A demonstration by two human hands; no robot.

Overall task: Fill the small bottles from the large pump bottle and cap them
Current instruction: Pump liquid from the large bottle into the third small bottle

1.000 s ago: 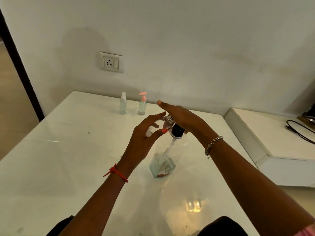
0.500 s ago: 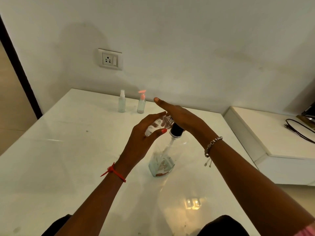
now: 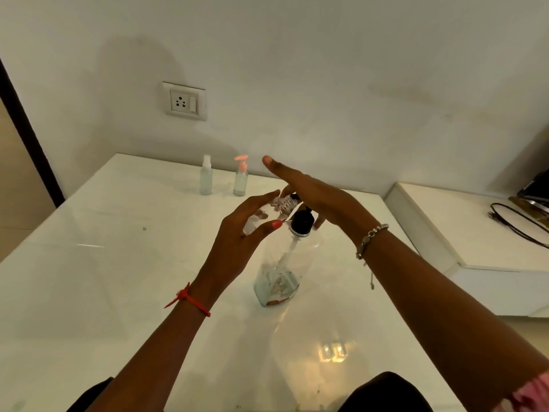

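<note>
The large clear pump bottle [image 3: 279,278] stands mid-table with a black pump collar [image 3: 302,223] and a little liquid at its bottom. My left hand [image 3: 237,239] holds a small clear bottle [image 3: 269,211] between thumb and fingers, its threaded neck tilted up under the pump spout. My right hand [image 3: 315,191] lies flat on the pump head with straight fingers, pressing it. Two small bottles stand at the table's back edge: one with a white spray top [image 3: 206,176] and one with a pink pump top [image 3: 241,176].
The white glossy table [image 3: 104,278] runs to the wall, which carries a socket plate [image 3: 184,101]. A lower white ledge [image 3: 463,233] on the right holds a black cable [image 3: 517,224]. A dark door frame [image 3: 26,132] is at left.
The small bottle in my left hand has moved closer under the spout. My right hand stays on the pump head. The view has shifted slightly.
</note>
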